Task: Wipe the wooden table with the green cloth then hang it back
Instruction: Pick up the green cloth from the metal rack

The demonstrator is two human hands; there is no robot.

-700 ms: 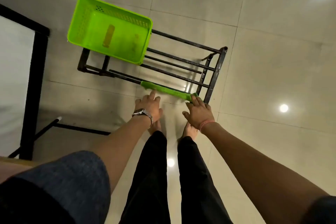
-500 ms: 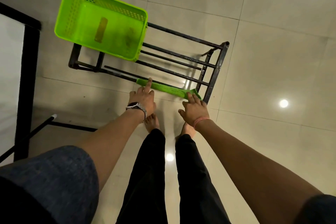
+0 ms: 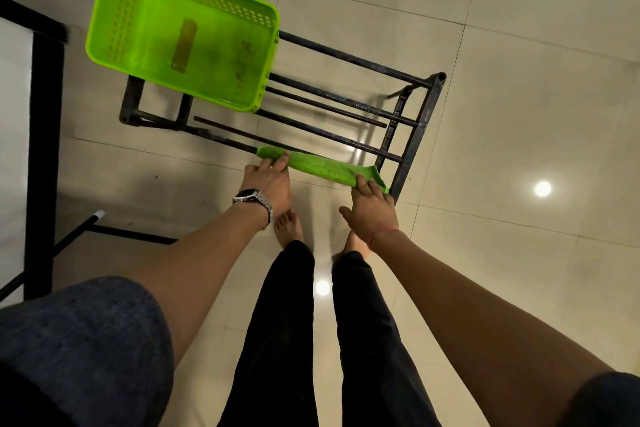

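The green cloth [image 3: 322, 167] hangs folded over the near bar of a low black metal rack [image 3: 420, 128] on the tiled floor. My left hand [image 3: 268, 184], with a wristwatch, rests its fingertips on the cloth's left end. My right hand [image 3: 372, 206], with a red thread at the wrist, presses its fingers on the cloth's right end beside the rack's corner post. Both hands lie flat on the cloth with fingers spread rather than clenched. The wooden table is not clearly in view.
A bright green plastic basket [image 3: 117, 10] sits on the rack's left part. A black frame [image 3: 43, 149] stands at the left, with a thin black rod [image 3: 69, 232] on the floor. My bare feet [image 3: 289, 227] stand just short of the rack.
The view has shifted slightly closer to the rack. Both hands have slid forward onto the cloth's ends, the left fingers now lying on its left end.
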